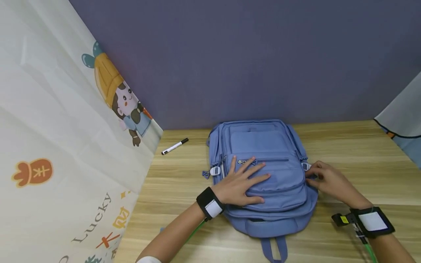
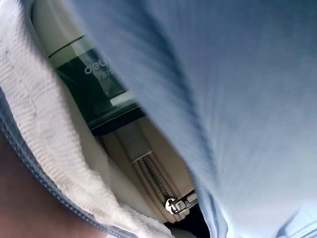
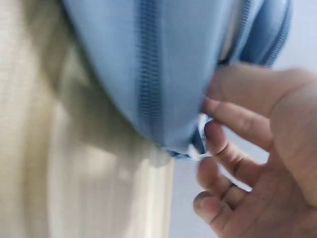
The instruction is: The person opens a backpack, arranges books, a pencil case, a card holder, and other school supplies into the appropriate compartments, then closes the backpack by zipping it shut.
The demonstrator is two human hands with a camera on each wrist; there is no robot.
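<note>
A blue backpack lies on the table with its front up and its carry handle toward me. My left hand rests on the front, fingers spread across the pocket below a zipper. At the right side, my right hand pinches the backpack's edge near a white buckle; whether a zipper pull is between thumb and forefinger is hidden. In the left wrist view a gap in the backpack shows a dark green package with white lettering and a beige pouch with a metal zipper pull.
A black and white marker lies on the wooden table left of the backpack. A dark grey-purple panel stands behind the table. A white printed curtain hangs at the left, another cloth at the right.
</note>
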